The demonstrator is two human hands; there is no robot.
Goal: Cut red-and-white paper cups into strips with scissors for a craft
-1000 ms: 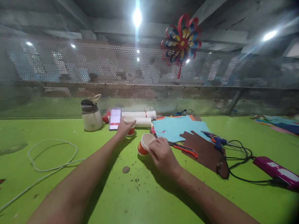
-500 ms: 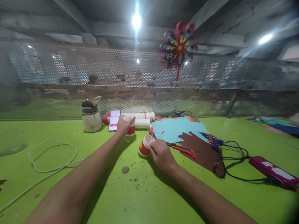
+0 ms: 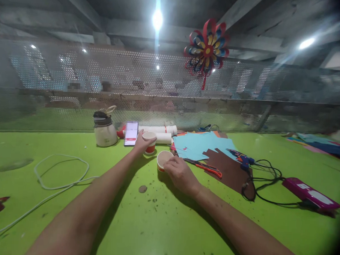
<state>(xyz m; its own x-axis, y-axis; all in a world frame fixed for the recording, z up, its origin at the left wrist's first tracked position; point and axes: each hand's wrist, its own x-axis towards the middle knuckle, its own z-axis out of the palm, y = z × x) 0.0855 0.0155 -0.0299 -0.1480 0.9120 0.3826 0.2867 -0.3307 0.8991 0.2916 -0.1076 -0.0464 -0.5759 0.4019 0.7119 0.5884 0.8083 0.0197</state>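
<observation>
Two red and white paper cups stand near each other on the green table (image 3: pixel 132 223). My left hand (image 3: pixel 142 143) is closed round the left side of the farther cup (image 3: pixel 150 149), beside the lit phone (image 3: pixel 131 134). The nearer cup (image 3: pixel 160 167) has its open mouth facing up, and my right hand (image 3: pixel 180 173) grips its right rim with fingers bent over the edge. Part of that cup's side is hidden by the fingers. White paper rolls (image 3: pixel 164 138) lie behind the cups.
Blue paper (image 3: pixel 197 145) and brown paper (image 3: pixel 231 173) lie right of the cups, with an orange-handled cutter (image 3: pixel 210 169), a glue gun (image 3: pixel 243 159) and a purple power strip (image 3: pixel 310 193). A jar (image 3: pixel 105 134) and a white cable (image 3: pixel 47 201) are at left.
The cup in my right hand has gone from tilted to nearly upright. My left hand and its cup have shifted slightly. The camera view has moved a little.
</observation>
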